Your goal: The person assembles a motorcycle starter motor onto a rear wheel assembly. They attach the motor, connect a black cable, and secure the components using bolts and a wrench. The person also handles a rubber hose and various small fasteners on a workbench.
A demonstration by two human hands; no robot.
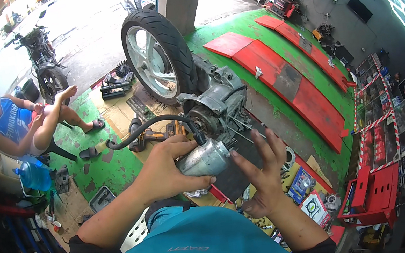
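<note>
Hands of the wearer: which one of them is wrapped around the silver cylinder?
The left hand, which grips the silver cylinder by its body; the right hand is instead spread open near the cylinder's end.

Red ramps (309,108) on green floor (305,74)

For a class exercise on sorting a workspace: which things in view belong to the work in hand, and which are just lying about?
Likely part of the work:
silver cylinder, held in the left hand; open right hand near its end
black hose, reaching the cylinder
engine unit, just beyond

Apparently just lying about:
red ramps
blue water jug
loose sandal
</note>
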